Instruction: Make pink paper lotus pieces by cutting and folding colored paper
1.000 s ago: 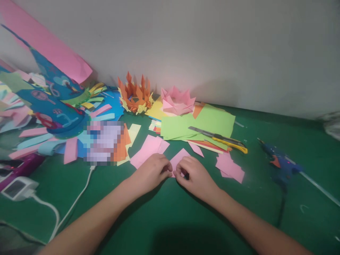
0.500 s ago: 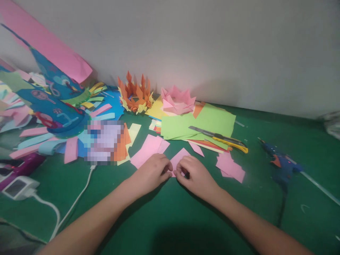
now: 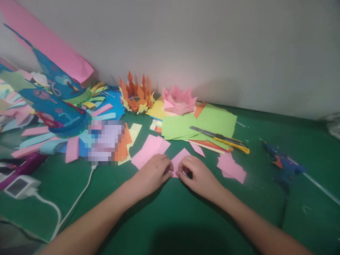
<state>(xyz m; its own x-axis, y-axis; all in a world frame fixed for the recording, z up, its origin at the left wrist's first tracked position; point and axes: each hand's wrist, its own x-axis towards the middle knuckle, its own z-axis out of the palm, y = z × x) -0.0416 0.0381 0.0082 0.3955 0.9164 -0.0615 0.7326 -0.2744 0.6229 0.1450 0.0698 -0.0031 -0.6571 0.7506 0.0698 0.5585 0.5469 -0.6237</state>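
Between my hands a small piece of pink paper (image 3: 182, 156) lies on the green table, its near edge pinched at both sides. My left hand (image 3: 156, 172) is closed on the left side of it, thumb and fingertips together. My right hand (image 3: 195, 171) is curled shut on the right side. The fingers cover much of the lower part of the paper. Just beyond my left hand lie larger pink sheets (image 3: 150, 148), overlapping. To the right of my right hand rests a small pile of pink paper pieces (image 3: 232, 168).
A yellow utility knife (image 3: 220, 138) lies on green paper sheets (image 3: 175, 125). Behind stand a pink paper crown (image 3: 179, 101) and an orange one (image 3: 136, 97). At right lies a blue glue gun (image 3: 285, 163); at left are blue cone hats (image 3: 63, 117) and a white charger (image 3: 22, 186) with cable.
Both hands keep their pinch on the pink paper, with the right hand shifted very slightly to the right. The whole view has drifted a little.
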